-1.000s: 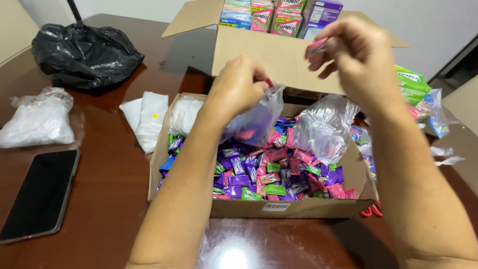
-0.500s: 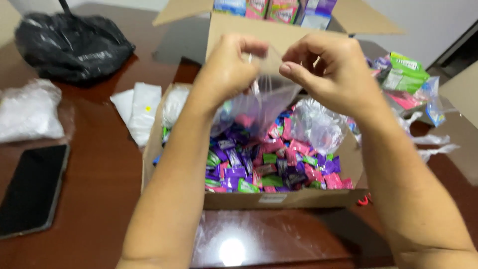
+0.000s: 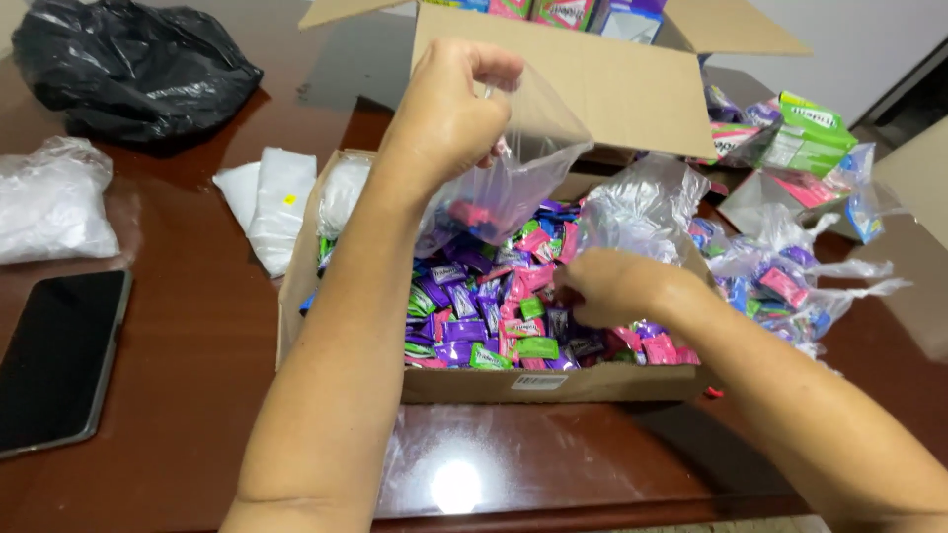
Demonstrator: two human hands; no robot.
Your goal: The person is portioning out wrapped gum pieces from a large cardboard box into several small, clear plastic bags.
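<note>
My left hand [image 3: 449, 114] holds up a small clear plastic bag [image 3: 518, 168] by its top edge above a low cardboard box [image 3: 464, 383]; a pink candy lies in the bag's bottom. The box is filled with several purple, pink and green wrapped candies [image 3: 494, 316]. My right hand [image 3: 607, 286] is down among the candies at the right side of the box, fingers curled on the wrappers; whether it grips any I cannot tell. A crumpled clear bag [image 3: 642, 207] sits in the box just behind that hand.
A larger open cardboard box [image 3: 612, 74] stands behind. Filled clear bags of candies [image 3: 780, 266] and green packets [image 3: 810, 133] lie at the right. On the brown table at the left are a black phone [image 3: 54, 355], white bags [image 3: 267, 202], a clear bag [image 3: 49, 202] and a black bag [image 3: 128, 64].
My right hand let go of the bag's top and dropped into the candies in the box. The left hand still holds the bag up, now alone.
</note>
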